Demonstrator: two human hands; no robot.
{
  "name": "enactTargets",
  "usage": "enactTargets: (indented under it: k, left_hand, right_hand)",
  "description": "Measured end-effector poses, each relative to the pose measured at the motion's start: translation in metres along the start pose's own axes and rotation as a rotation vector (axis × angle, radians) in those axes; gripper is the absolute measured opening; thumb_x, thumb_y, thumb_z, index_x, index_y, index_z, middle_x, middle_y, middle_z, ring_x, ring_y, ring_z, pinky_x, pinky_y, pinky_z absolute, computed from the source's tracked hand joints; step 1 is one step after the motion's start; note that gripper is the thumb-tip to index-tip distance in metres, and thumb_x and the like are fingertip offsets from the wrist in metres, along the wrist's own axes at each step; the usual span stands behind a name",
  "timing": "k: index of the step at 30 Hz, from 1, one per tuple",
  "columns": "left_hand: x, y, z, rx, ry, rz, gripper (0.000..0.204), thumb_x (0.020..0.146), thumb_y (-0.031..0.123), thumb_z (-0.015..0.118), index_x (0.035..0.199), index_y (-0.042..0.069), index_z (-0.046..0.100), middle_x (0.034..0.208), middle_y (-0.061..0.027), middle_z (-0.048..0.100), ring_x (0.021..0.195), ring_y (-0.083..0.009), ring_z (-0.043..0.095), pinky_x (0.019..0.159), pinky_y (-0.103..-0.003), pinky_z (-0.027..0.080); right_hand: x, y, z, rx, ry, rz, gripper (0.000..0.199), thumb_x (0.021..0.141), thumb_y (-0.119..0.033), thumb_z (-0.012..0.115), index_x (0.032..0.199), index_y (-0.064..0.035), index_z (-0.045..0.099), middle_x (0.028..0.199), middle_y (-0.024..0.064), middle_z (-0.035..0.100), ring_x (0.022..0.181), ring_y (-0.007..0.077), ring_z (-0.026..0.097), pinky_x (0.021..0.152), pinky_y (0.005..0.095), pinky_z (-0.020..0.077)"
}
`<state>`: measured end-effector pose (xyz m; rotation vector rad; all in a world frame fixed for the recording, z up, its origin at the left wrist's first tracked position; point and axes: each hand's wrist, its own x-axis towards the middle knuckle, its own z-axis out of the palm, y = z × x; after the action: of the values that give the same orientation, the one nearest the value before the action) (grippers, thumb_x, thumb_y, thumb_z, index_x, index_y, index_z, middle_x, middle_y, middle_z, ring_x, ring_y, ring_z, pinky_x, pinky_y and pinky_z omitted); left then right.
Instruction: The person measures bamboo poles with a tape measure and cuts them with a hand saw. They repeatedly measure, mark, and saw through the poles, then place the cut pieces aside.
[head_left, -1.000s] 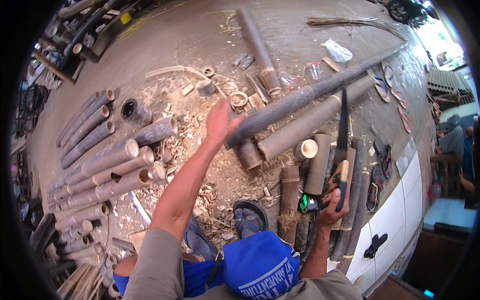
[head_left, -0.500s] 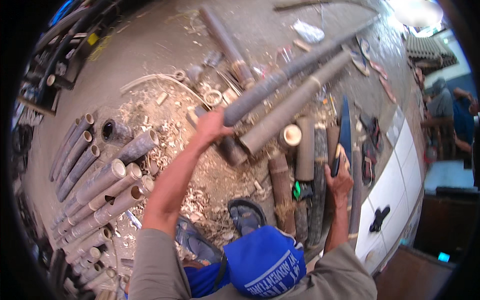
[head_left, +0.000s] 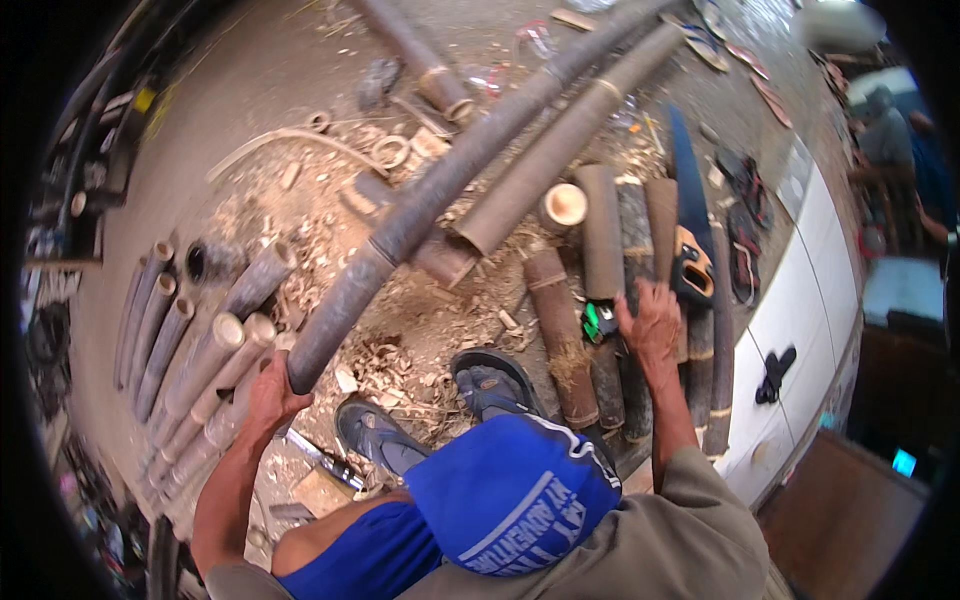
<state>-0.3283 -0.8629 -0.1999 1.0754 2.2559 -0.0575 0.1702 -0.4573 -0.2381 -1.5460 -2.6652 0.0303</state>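
A long dark bamboo pole (head_left: 440,180) runs from the near left toward the far right, across a shorter bamboo piece on the floor. My left hand (head_left: 272,398) is wrapped round its near end. Beside it lies a paler bamboo pole (head_left: 560,150). My right hand (head_left: 652,325) holds nothing; its fingers are apart, just above the cut bamboo lengths (head_left: 600,230) at right. A handsaw (head_left: 689,190) with an orange and black handle rests on those lengths, apart from my hand. Close to my fingertips is a small green and black object (head_left: 598,320), its kind unclear.
Cut bamboo tubes (head_left: 200,375) lie in rows at left. Wood shavings (head_left: 385,370) cover the floor around my sandalled feet. A dark-handled tool (head_left: 335,462) lies near my left foot. Sandals (head_left: 742,250) and white tiles (head_left: 800,290) are at right; a person (head_left: 885,135) sits far right.
My right hand has let go of the saw and shifted left. With my left hand now at the pole's near end, the pole has come toward the lower left.
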Motion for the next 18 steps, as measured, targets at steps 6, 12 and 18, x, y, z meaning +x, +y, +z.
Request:
enactTargets:
  k: [6,12,18]
  left_hand:
    - [-0.033,-0.024,0.043,0.002,0.19,-0.163,0.088,0.066,0.029,0.087,0.142,0.007,0.047,0.125,-0.0212,0.061,0.118,-0.0425,0.061,0.096,-0.053,0.054]
    - [-0.018,0.015,0.066,0.189,0.559,-0.06,0.088,0.068,0.035,0.091,0.141,0.008,0.049,0.133,-0.0179,0.053,0.128,-0.0367,0.051,0.109,-0.049,0.043]
    - [0.005,0.028,0.078,0.15,0.53,-0.104,0.089,0.067,0.038,0.092,0.14,0.009,0.052,0.125,-0.0174,0.06,0.118,-0.0369,0.058,0.102,-0.049,0.047]
  right_hand:
    - [-0.031,-0.034,0.028,0.034,-0.324,0.162,0.061,0.087,-0.056,0.075,0.117,-0.0045,0.062,0.105,0.0247,0.066,0.1,0.0465,0.067,0.085,0.057,0.054]
    - [-0.027,-0.018,0.031,0.017,-0.468,0.156,0.069,0.086,-0.053,0.074,0.131,-0.0013,0.066,0.116,0.0303,0.068,0.108,0.0507,0.065,0.091,0.0566,0.0534]
    - [-0.008,-0.053,-0.043,0.615,-0.536,0.352,0.066,0.092,-0.052,0.068,0.136,-0.0034,0.07,0.109,0.022,0.075,0.105,0.0318,0.072,0.092,0.0438,0.0561]
